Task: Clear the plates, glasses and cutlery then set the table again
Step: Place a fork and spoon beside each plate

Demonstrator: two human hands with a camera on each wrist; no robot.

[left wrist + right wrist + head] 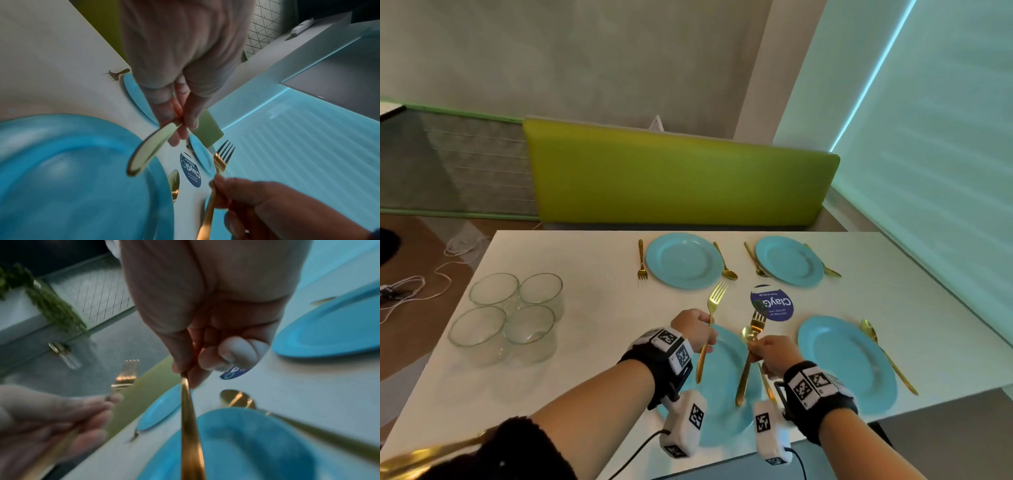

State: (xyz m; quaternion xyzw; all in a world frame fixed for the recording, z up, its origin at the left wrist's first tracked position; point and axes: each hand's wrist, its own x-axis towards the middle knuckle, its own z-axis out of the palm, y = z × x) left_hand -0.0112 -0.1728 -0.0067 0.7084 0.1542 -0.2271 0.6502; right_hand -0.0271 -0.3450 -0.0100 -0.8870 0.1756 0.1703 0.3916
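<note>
My left hand (705, 337) grips a gold fork (711, 318) by its handle, tines up, above the left rim of the near blue plate (722, 394). My right hand (760, 349) pinches a second gold fork (751, 339), raised over the plate's right rim. A gold spoon (748, 334) appears to lie on the table just beyond that rim. The left wrist view shows the left hand (180, 123) on its handle (150, 149). In the right wrist view, the right hand (189, 374) holds its handle (191, 426). Three more blue plates (846, 363) (683, 260) (789, 260) have gold cutlery beside them.
Several empty glasses (506, 315) are grouped on the white table's (592, 274) left side. A round blue sticker (772, 303) lies between the plates. A green bench back (678, 174) runs behind the table. Cables (424, 281) lie on the floor at left.
</note>
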